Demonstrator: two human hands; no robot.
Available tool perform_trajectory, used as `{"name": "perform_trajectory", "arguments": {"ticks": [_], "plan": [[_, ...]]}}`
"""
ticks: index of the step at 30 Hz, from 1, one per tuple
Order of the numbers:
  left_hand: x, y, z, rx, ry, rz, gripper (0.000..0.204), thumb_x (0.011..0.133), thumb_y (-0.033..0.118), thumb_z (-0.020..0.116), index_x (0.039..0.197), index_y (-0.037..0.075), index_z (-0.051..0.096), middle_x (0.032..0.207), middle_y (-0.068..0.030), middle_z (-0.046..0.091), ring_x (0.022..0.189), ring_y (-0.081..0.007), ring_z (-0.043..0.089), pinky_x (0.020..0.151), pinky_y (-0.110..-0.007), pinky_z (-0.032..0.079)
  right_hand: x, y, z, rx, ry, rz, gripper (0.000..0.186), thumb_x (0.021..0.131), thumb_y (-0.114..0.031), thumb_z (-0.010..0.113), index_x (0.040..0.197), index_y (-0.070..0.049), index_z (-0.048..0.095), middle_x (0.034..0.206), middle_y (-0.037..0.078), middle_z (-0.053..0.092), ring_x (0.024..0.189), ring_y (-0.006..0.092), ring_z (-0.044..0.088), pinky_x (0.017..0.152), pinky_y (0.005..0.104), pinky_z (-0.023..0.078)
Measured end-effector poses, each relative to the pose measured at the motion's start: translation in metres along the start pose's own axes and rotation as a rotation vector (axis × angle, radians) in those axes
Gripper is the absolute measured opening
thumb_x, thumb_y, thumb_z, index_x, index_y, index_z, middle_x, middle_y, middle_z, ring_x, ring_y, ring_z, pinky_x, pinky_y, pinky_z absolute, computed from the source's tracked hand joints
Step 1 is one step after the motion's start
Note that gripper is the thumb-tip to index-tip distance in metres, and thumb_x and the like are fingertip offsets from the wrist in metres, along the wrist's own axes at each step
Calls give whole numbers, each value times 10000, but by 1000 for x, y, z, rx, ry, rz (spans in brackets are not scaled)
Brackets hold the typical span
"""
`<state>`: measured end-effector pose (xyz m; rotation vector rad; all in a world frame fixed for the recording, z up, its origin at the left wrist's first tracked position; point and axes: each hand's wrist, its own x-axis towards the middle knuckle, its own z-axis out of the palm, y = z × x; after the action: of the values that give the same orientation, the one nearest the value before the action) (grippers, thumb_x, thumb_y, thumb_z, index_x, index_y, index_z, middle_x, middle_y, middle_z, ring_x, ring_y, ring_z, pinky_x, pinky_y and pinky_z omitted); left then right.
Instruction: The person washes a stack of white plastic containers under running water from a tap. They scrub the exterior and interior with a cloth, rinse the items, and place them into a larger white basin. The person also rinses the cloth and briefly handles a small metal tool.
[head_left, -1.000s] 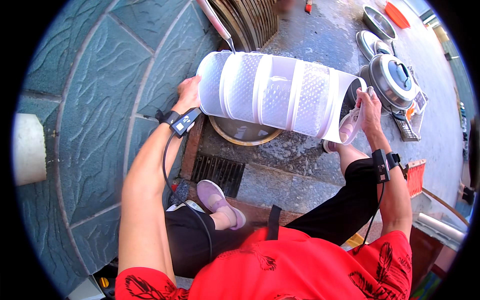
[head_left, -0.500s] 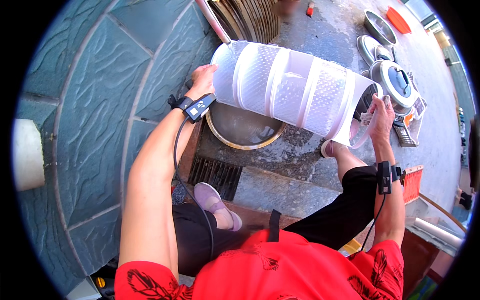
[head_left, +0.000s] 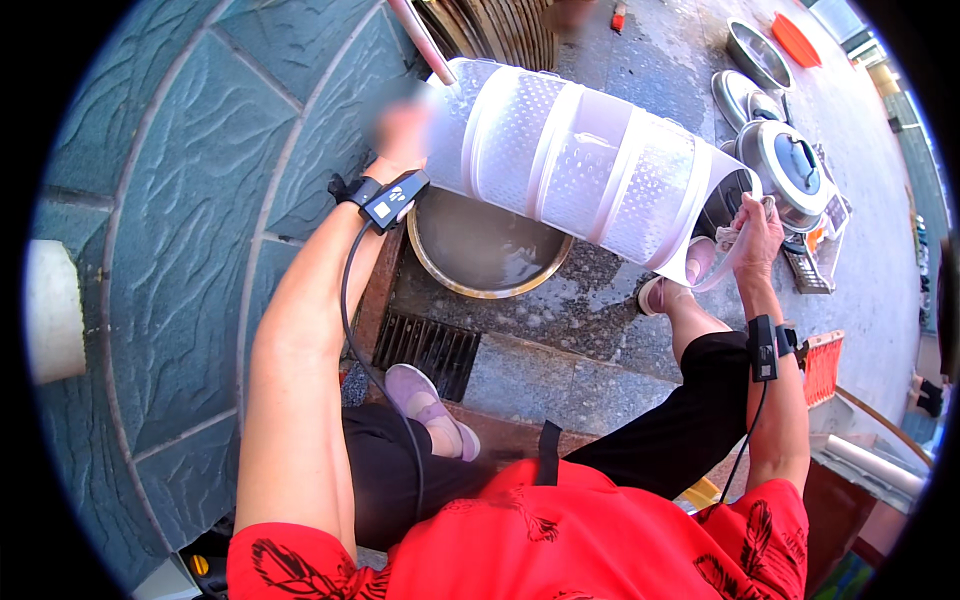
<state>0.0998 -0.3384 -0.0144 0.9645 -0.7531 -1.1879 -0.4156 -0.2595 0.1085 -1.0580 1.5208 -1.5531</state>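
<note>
White cylinder [head_left: 585, 155] lengthwise between hands, right end angled nearer. Right hand [head_left: 758, 238] pinching handle [head_left: 728, 268]; left hand [head_left: 402, 135] blurred, can't tell.

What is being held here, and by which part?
A white perforated cylinder: the right hand grips the band at its right end; the left hand is at its left end, grip blurred.

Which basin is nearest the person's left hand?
The round, yellowish-rimmed basin, partly hidden behind the white container. The silver basin and the orange basin both sit much farther off, toward the upper right.
</note>
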Motion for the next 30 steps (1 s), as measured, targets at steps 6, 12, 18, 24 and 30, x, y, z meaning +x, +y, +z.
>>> {"name": "perform_trajectory", "arguments": {"ticks": [6, 12, 18, 24, 30], "plan": [[-10, 45, -2, 161, 80, 55, 90, 883, 88, 630, 818, 141, 597, 781, 31, 503, 704, -92, 501, 613, -250, 427, 3, 35, 19, -27, -64, 88, 196, 859, -151, 652, 708, -115, 533, 602, -25, 503, 527, 66, 441, 509, 219, 344], [-29, 66, 4, 134, 168, 124, 86, 874, 89, 649, 840, 149, 598, 812, 37, 526, 738, -84, 516, 637, -255, 444, -1, 62, 29, -348, -182, 288, 139, 887, -214, 649, 868, -99, 574, 683, -12, 546, 596, 91, 513, 553, 244, 413], [-28, 82, -8, 268, 165, 120, 95, 858, 86, 663, 872, 145, 591, 810, 41, 535, 731, -83, 532, 651, -257, 469, 5, 69, 50, -348, -157, 252, 142, 900, -202, 624, 880, -74, 564, 691, -6, 545, 612, 87, 501, 569, 258, 410], [-20, 87, -8, 198, 179, 170, 108, 837, 77, 679, 849, 139, 592, 798, 39, 528, 707, -84, 522, 606, -258, 462, 12, 69, 61, -386, -115, 170, 167, 907, -207, 614, 826, -73, 558, 673, -14, 529, 601, 91, 478, 556, 268, 385], [-21, 89, -1, 327, 298, 311, 122, 824, 71, 691, 833, 122, 580, 772, 31, 529, 675, -92, 517, 593, -254, 457, 24, 84, 67, -233, -142, 147, 136, 921, -194, 630, 905, -72, 574, 701, -24, 529, 624, 78, 472, 567, 251, 385]]}}
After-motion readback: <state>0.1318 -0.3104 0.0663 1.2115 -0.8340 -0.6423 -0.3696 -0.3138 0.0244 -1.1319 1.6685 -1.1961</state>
